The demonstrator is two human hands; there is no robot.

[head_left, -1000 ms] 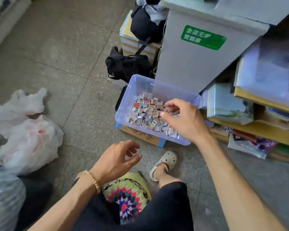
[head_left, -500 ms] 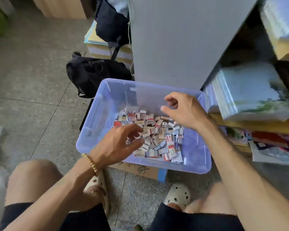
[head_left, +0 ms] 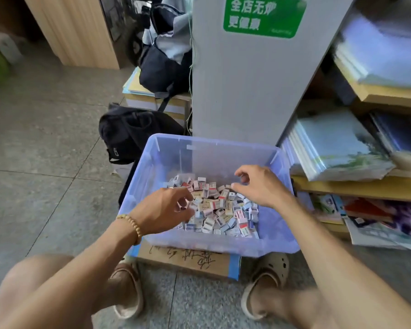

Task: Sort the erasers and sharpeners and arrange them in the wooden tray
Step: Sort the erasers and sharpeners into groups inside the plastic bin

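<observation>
Erasers and sharpeners, a heap of small wrapped blocks in white, red and blue (head_left: 220, 207), lie on the floor of a translucent blue plastic bin (head_left: 280, 241), bunched toward its middle and near side, with bare bin floor left along the right wall. The bin sits on a flat brown cardboard box with blue tape at its corner (head_left: 190, 257), and both rest on the grey speckled floor tiles (head_left: 45, 174). Open floor stretches away to the left. On the right a wooden shelf unit stacked with plastic-wrapped paper goods (head_left: 356, 188) stands just beside the bin, and a grey cabinet (head_left: 242, 91) rises right behind its far rim. A black backpack (head_left: 133, 131) lies near the bin's far left corner.

The cabinet bears a green sticker (head_left: 263, 16) with white Chinese characters, the top line reading 全店无, the rest too blurred to read. Dark handwriting runs across the cardboard box but cannot be read. The print on the wrappers is too small to make out.

The left hand (head_left: 164, 211), with a beaded bracelet at the wrist, reaches over the near rim, fingers curled down into the heap; whether its grip has closed on a block cannot be told. The right hand (head_left: 256, 186) hovers above the pile's far right part, fingers loosely bent, thumb and forefinger apart, its grip released and holding nothing.
</observation>
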